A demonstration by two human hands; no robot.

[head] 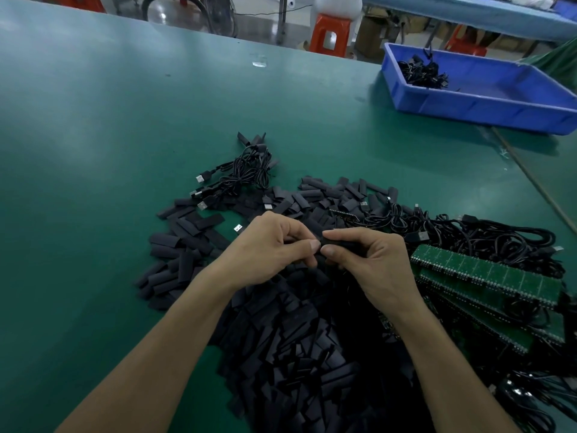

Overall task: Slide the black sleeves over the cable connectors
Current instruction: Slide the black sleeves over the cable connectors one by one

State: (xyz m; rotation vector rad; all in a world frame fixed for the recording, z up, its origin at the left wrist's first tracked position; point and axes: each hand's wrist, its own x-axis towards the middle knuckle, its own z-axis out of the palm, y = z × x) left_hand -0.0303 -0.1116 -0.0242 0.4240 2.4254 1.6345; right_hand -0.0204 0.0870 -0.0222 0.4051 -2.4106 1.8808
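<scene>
Black sleeve (340, 245) is pinched in the right hand (368, 260) above the counter (125, 135); the left hand (271, 245) pinches its mouth. Align the connector squarely, then push without buckling the sleeve.

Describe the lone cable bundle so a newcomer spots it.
On the green table, find the heap of black sleeves. At its far left edge lies a small coiled cable bundle, silver plugs pointing left, separate from the big tangle at right.
</scene>
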